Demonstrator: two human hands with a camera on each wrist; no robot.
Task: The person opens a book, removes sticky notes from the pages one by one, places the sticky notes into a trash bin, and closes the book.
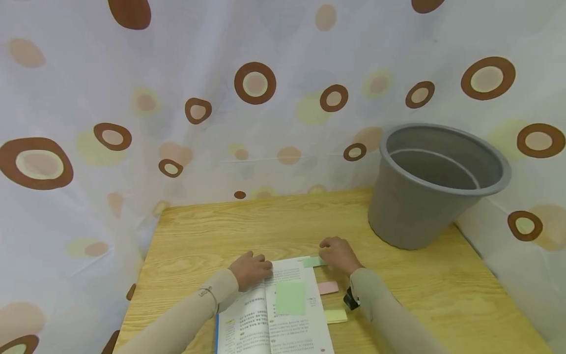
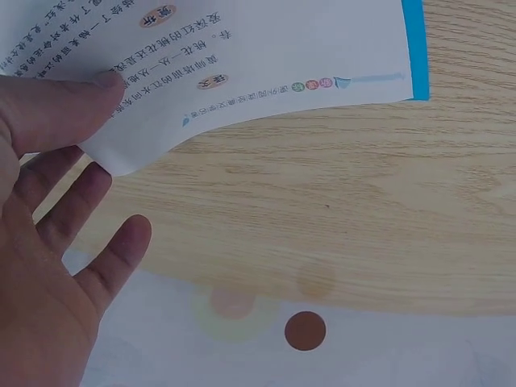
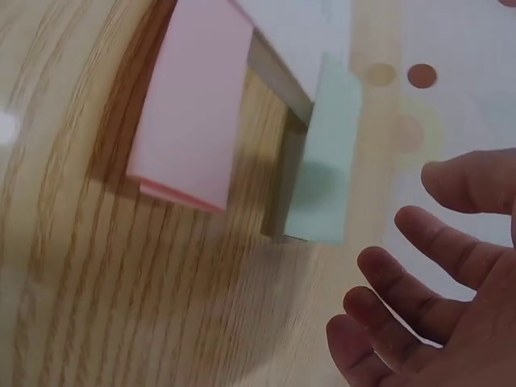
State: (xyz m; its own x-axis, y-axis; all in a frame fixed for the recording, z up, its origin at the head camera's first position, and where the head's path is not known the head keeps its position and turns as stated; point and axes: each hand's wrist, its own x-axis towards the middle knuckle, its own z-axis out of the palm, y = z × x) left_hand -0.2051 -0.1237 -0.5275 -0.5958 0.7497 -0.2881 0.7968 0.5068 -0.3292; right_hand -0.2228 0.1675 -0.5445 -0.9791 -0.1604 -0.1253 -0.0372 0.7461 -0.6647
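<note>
Wrist views show (head view cannot) left grip (image 2: 44,282) pinching a page (image 2: 306,48), right grip (image 3: 476,318) relaxed.

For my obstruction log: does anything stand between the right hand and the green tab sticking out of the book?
Nothing visible does; only open space separates the right hand from the green tab, and the pink tab lies beyond.

We wear pale beige sleeves down to both wrists, the left hand (image 1: 252,270) and right hand (image 1: 339,256) bare. Just behind our left cuff (image 1: 226,289) run dark lettering (image 1: 205,291) and a thin curved line; across from that cuff, a small black device (image 1: 351,299) sits at our right wrist.
</note>
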